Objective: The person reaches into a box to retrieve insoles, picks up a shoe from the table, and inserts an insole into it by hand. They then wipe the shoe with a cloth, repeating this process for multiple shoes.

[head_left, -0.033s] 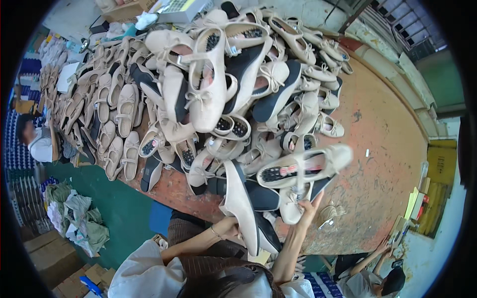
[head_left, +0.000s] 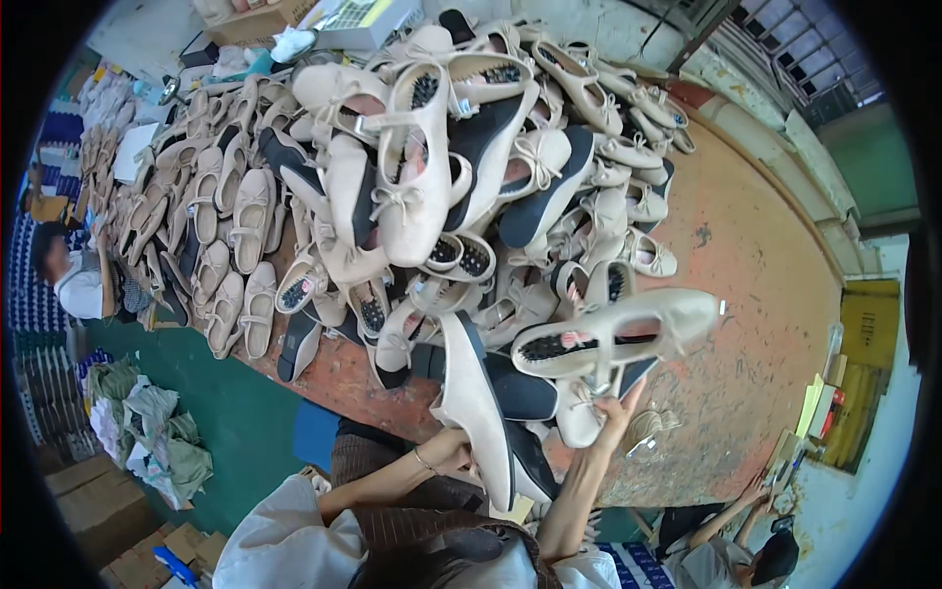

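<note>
My left hand (head_left: 447,454) is closed around a beige flat shoe (head_left: 469,398), which stands on edge with its dark sole toward the right. Another dark-soled shoe (head_left: 530,461) is pressed against that one, lower down. Farther right, my right hand (head_left: 614,416) grips beige strap shoes from below, with a finger pointing up. The upper strap shoe (head_left: 692,316) lies sideways, its dotted black insole showing. Below it a second shoe with a bow (head_left: 579,417) points toward me. How my right fingers wrap these shoes is partly hidden.
A high heap of beige strap shoes (head_left: 417,211) covers the table (head_left: 756,255) ahead, with more shoes (head_left: 250,211) spread to the left. A small beige bundle (head_left: 650,428) lies right of my right hand. Other people sit at far left (head_left: 83,285) and lower right (head_left: 726,560).
The upper strap shoe in my right hand has shifted a little to the right. My right hand has moved slightly right; my left hand stays nearly still.
</note>
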Motion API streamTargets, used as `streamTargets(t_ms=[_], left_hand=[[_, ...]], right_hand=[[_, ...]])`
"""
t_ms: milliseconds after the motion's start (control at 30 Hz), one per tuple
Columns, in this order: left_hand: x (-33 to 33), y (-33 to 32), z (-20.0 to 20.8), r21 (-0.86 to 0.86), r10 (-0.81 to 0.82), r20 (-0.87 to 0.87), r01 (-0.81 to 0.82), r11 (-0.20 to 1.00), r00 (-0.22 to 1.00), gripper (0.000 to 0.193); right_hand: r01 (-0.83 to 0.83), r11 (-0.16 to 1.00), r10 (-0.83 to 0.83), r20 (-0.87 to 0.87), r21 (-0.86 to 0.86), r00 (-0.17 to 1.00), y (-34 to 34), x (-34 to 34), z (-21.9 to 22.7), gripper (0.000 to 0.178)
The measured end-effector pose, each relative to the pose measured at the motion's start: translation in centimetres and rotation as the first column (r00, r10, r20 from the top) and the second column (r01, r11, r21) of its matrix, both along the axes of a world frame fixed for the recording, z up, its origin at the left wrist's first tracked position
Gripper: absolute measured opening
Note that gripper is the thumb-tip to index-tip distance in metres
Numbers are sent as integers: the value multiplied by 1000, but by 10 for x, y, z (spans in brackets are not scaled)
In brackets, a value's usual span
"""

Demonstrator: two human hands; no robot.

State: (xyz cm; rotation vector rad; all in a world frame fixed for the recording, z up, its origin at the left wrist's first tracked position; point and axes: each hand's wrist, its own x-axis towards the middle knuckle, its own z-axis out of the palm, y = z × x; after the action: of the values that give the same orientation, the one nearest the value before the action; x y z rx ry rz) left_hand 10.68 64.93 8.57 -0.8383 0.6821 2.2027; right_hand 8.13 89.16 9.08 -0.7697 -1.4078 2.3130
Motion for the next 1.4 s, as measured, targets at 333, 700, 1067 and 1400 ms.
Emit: streamTargets(t_ms=[333, 700, 1067, 1400], left_hand=[[-171, -51, 221, -138, 40, -796, -246, 959, 604, 46], [-388, -178, 95, -843, -523, -38, -308, -441, 852, 73], [-329, -156, 159, -806, -652, -96, -443, -393, 752, 86], [-20, -19, -8, -874, -839, -131, -339, 350, -528, 41]], right_hand=[[-219, 962, 243, -141, 161, 960, -89, -177, 142, 24], [-565, 787, 611, -192, 246, 768, -113, -230, 46, 56], [-908, 188, 272, 868, 376, 415, -49, 129, -103, 50], [-833, 110, 525, 680, 542, 511, -55, 216, -137, 78]])
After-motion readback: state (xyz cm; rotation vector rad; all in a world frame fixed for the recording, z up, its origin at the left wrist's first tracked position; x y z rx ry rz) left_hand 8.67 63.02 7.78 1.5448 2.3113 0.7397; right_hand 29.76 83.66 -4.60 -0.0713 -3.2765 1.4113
